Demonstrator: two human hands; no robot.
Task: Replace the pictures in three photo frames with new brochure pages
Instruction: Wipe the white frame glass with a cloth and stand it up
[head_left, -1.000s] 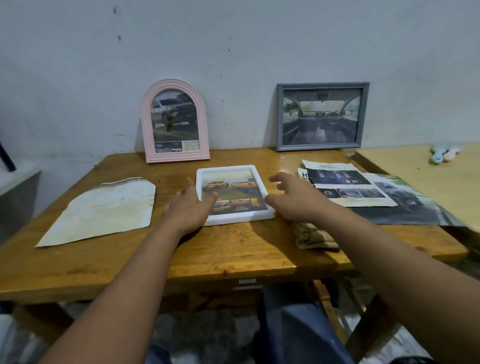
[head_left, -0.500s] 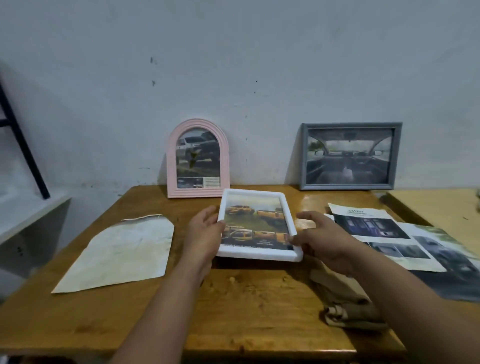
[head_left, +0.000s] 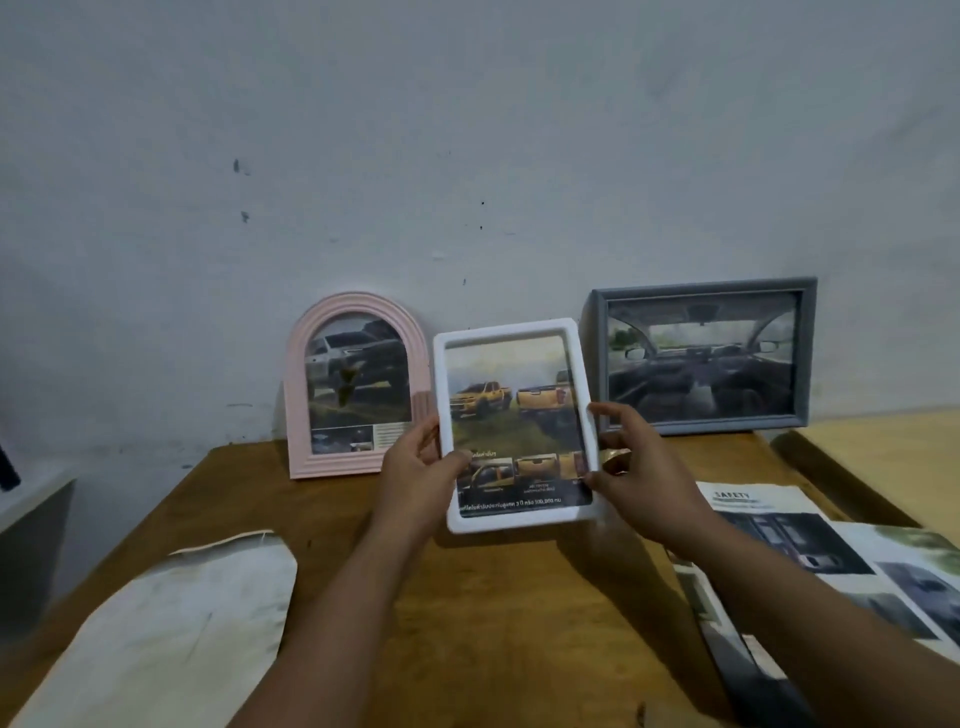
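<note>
Two hands, left hand (head_left: 415, 470) and right hand (head_left: 631, 480), are gripping the upright white frame (head_left: 514, 426) by its sides, suggesting refitting is nearing completion between pink arched frame (head_left: 358, 384) and grey frame (head_left: 701, 356).

A plain room at home, it seems.
Worn wooden tabletop (head_left: 519, 613) against a scuffed white wall (head_left: 467, 156); framed pictures lean on that wall.

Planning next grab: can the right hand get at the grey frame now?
Probably not yet: the right hand and left hand both grip the white frame. The grey frame stands unobstructed just behind.
</note>
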